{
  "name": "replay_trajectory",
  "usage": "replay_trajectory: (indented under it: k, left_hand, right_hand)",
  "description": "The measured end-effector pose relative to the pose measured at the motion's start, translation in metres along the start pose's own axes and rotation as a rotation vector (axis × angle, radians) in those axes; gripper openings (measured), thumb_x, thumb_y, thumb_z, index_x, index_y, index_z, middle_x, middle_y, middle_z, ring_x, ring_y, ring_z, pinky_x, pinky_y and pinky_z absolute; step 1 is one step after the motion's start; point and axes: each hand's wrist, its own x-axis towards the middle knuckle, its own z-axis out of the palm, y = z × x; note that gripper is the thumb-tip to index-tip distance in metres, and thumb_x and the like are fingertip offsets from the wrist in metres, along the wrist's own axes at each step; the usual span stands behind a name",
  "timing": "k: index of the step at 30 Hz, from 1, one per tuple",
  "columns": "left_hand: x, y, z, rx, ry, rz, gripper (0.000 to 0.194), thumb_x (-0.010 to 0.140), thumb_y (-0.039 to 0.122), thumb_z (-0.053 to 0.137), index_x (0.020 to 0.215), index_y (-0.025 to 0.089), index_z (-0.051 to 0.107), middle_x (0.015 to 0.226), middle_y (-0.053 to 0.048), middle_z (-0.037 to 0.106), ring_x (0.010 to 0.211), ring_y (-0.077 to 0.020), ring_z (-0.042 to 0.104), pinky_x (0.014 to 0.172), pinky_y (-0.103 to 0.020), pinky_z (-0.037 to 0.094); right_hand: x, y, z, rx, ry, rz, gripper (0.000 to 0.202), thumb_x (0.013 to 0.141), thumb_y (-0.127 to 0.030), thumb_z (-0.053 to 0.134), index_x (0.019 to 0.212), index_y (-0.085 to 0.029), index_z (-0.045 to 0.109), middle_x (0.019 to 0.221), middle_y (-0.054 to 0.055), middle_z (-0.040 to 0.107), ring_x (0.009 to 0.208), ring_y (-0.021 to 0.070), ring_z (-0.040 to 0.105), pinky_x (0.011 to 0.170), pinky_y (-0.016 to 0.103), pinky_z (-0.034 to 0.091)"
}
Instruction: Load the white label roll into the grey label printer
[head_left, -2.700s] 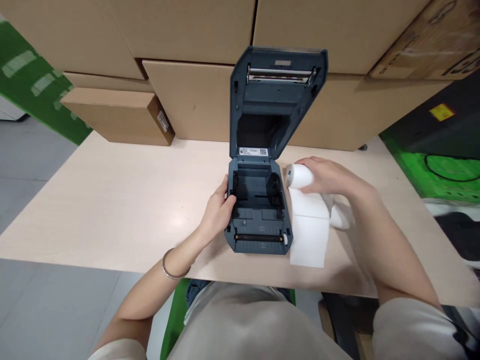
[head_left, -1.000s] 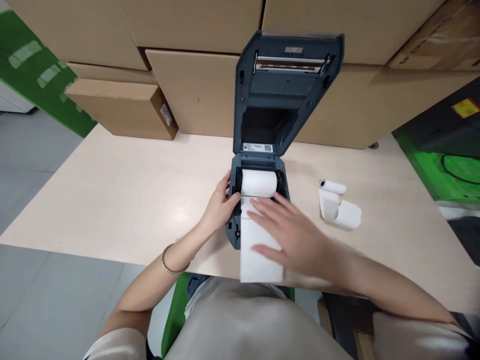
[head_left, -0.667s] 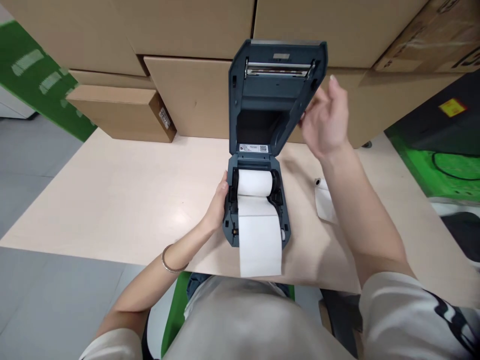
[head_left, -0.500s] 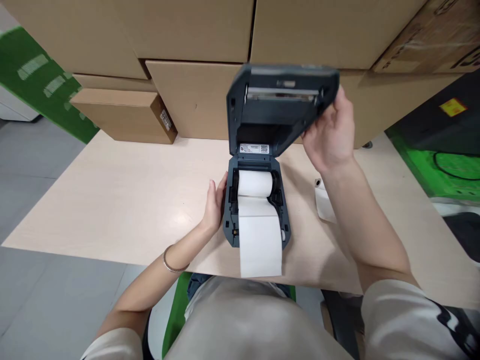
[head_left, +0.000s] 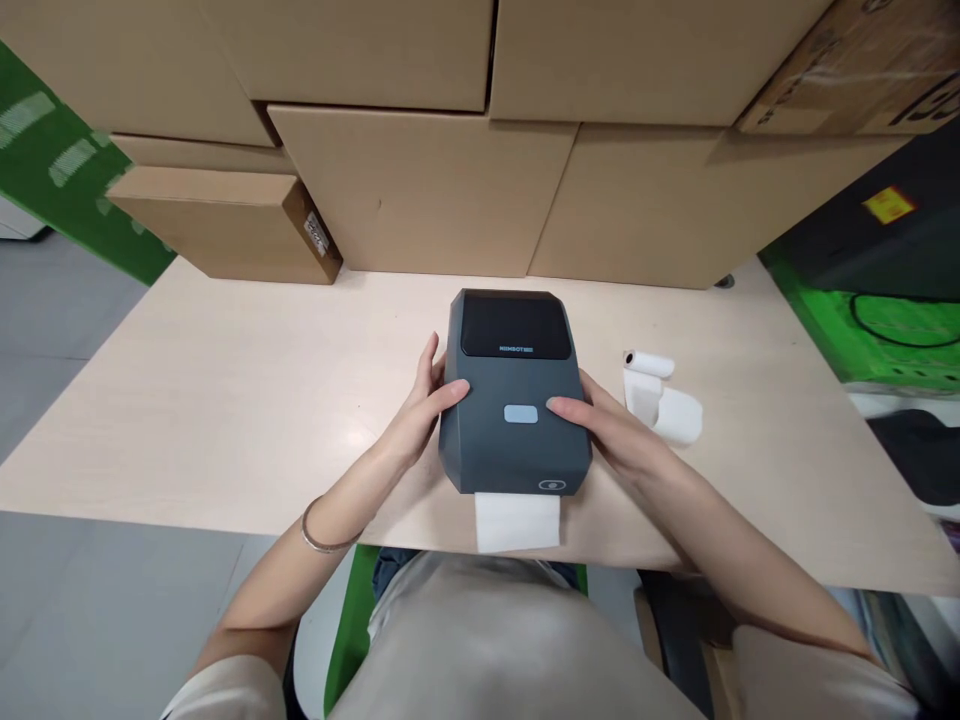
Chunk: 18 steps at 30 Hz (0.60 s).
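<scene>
A dark grey label printer (head_left: pixel 517 450) with its lid down sits near the front edge of the table. It has a glossy black window and a pale blue button on top. From its front slot a strip of white label paper (head_left: pixel 517 522) sticks out past the table edge. My left hand (head_left: pixel 427 405) grips the printer's left side, thumb on the lid. On the opposite side my right hand (head_left: pixel 604 420) holds it, thumb beside the blue button. The roll inside is hidden by the lid.
A small white paper roll (head_left: pixel 651 364) with a loose unrolled piece lies right of the printer on the wooden table (head_left: pixel 262 400). Large cardboard boxes (head_left: pixel 420 190) wall off the back. A flat carton (head_left: pixel 225 225) stands back left. At right is a black case (head_left: pixel 862 230) on green material.
The printer's raised lid has come down and covers the paper roll. My right hand has moved from the lid's upper edge down to the printer's right side; my left thumb now rests on top.
</scene>
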Motion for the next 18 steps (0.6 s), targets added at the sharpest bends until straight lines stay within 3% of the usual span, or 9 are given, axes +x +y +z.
replay_trajectory:
  k: [4, 13, 15, 18]
  left_hand:
    - [0.003, -0.008, -0.004, -0.020, -0.031, 0.014, 0.129, 0.083, 0.069, 0.084, 0.176, 0.047, -0.002, 0.185, -0.005, 0.030, 0.166, -0.0388, 0.041, 0.132, -0.055, 0.046]
    - [0.004, -0.017, -0.008, -0.037, -0.076, 0.127, 0.123, 0.082, 0.070, 0.086, 0.175, 0.048, 0.008, 0.181, -0.009, 0.036, 0.156, -0.0405, 0.050, 0.126, -0.057, 0.046]
    - [0.003, -0.021, -0.006, -0.026, -0.052, 0.148, 0.119, 0.085, 0.073, 0.082, 0.176, 0.047, 0.009, 0.183, -0.008, 0.032, 0.160, -0.0403, 0.046, 0.130, -0.058, 0.042]
    - [0.003, -0.026, 0.000, -0.025, -0.013, 0.177, 0.110, 0.091, 0.075, 0.074, 0.177, 0.045, 0.012, 0.188, -0.003, 0.020, 0.172, -0.0381, 0.027, 0.139, -0.055, 0.031]
  right_hand:
    - [-0.002, 0.005, 0.003, 0.031, -0.025, -0.038, 0.087, 0.078, -0.060, 0.088, 0.152, -0.026, 0.057, 0.159, 0.012, 0.066, 0.148, 0.0389, 0.061, 0.124, 0.057, 0.053]
    - [-0.003, 0.014, 0.000, 0.072, 0.007, -0.007, 0.085, 0.076, -0.064, 0.090, 0.147, -0.025, 0.063, 0.153, 0.011, 0.070, 0.142, 0.0383, 0.065, 0.121, 0.054, 0.053]
    - [-0.003, 0.012, -0.001, 0.044, 0.002, -0.004, 0.085, 0.076, -0.066, 0.089, 0.146, -0.025, 0.063, 0.152, 0.012, 0.070, 0.140, 0.0388, 0.066, 0.119, 0.055, 0.054]
    - [0.000, 0.011, -0.004, -0.012, 0.013, -0.025, 0.085, 0.077, -0.068, 0.087, 0.146, -0.024, 0.063, 0.152, 0.013, 0.070, 0.139, 0.0392, 0.066, 0.118, 0.056, 0.055]
